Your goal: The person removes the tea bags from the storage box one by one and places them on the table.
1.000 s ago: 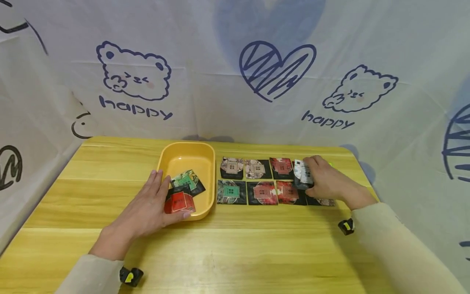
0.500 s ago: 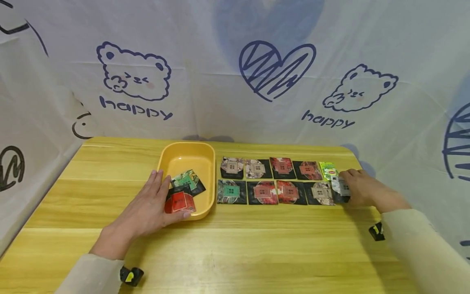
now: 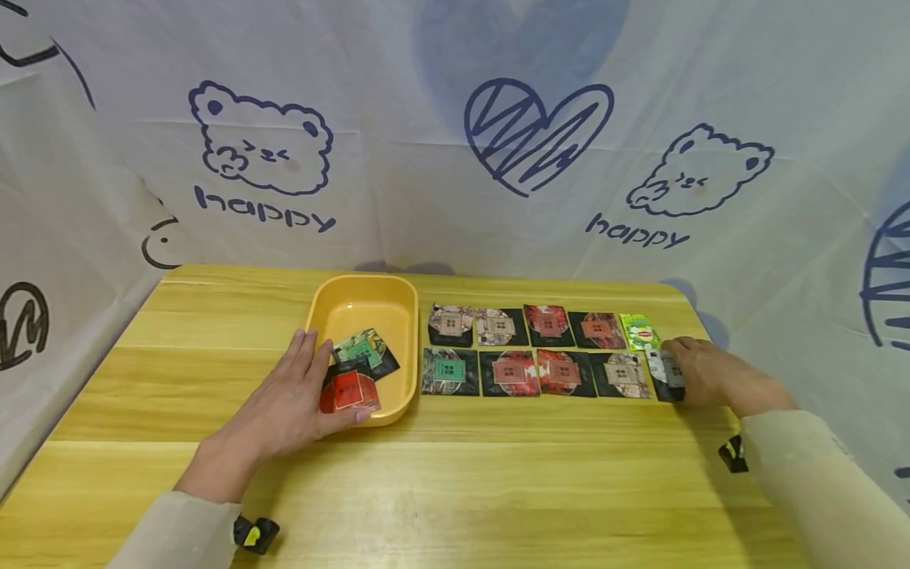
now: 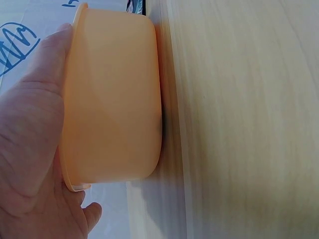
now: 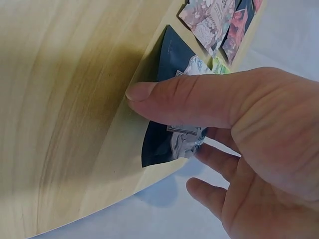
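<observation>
My right hand (image 3: pixel 714 375) is at the right end of the front row of tea bag sachets. It pinches a black-and-silver tea bag sachet (image 3: pixel 663 374) by its right part, with the thumb lying across it in the right wrist view. Beside that sachet lies a black one with a beige print (image 3: pixel 620 374); behind it is a bright green tea packet (image 3: pixel 640 333). On the left, my left hand (image 3: pixel 280 407) rests on the rim of a yellow plastic tub (image 3: pixel 362 304), fingers along the left side and thumb at the front corner. Inside the tub are green-labelled (image 3: pixel 362 353) and red-labelled sachets (image 3: pixel 350 391).
Two rows of sachets run along the wooden table (image 3: pixel 455 490), right of the tub, including one with a green label (image 3: pixel 449 371) and a red one (image 3: pixel 547 325). A white printed cloth (image 3: pixel 398 197) hangs behind the table.
My right hand has carried the black-and-silver sachet rightward from above the rows to the front row's right end, uncovering the sachets beneath. The left hand has stayed on the tub.
</observation>
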Available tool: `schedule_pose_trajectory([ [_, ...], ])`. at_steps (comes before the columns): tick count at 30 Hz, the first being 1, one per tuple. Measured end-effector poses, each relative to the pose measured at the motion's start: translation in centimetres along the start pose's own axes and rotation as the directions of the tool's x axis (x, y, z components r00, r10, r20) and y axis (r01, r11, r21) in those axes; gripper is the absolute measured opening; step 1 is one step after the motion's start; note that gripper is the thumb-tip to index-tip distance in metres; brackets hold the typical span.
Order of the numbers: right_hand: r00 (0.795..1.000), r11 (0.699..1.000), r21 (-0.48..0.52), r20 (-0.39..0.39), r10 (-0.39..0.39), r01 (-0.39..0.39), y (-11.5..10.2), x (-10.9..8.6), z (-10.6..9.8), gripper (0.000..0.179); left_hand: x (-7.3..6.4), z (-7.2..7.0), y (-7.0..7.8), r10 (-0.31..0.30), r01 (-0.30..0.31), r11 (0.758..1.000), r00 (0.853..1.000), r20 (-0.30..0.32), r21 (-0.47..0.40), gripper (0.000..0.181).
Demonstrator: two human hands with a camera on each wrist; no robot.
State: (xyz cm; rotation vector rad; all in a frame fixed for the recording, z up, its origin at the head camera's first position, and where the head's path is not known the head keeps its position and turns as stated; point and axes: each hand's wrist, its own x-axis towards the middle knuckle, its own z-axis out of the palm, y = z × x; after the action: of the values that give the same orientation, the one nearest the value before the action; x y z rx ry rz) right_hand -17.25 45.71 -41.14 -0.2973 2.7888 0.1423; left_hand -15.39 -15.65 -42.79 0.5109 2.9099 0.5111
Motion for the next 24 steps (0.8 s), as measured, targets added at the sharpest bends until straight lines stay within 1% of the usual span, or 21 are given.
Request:
schedule_pose_trajectory([
  [16,1.0,1.0,-0.02,0.021,0.006,-0.006,-0.6,0.3,0.2,0.09,-0.2,-0.1,0.0,-0.003,0.003,1.0,1.0,0.0,0.002,0.129],
  [20,1.0,1.0,-0.003,0.01,0.008,-0.008,-1.0,0.3,0.1,0.089,-0.2,-0.1,-0.1,-0.003,0.003,1.0,1.0,0.001,0.001,0.13],
  [24,1.0,1.0,0.024,-0.003,0.007,-0.007,-1.8,0.4,-0.2,0.09,-0.1,-0.1,0.0,0.002,-0.002,1.0,1.0,0.004,-0.003,0.13],
])
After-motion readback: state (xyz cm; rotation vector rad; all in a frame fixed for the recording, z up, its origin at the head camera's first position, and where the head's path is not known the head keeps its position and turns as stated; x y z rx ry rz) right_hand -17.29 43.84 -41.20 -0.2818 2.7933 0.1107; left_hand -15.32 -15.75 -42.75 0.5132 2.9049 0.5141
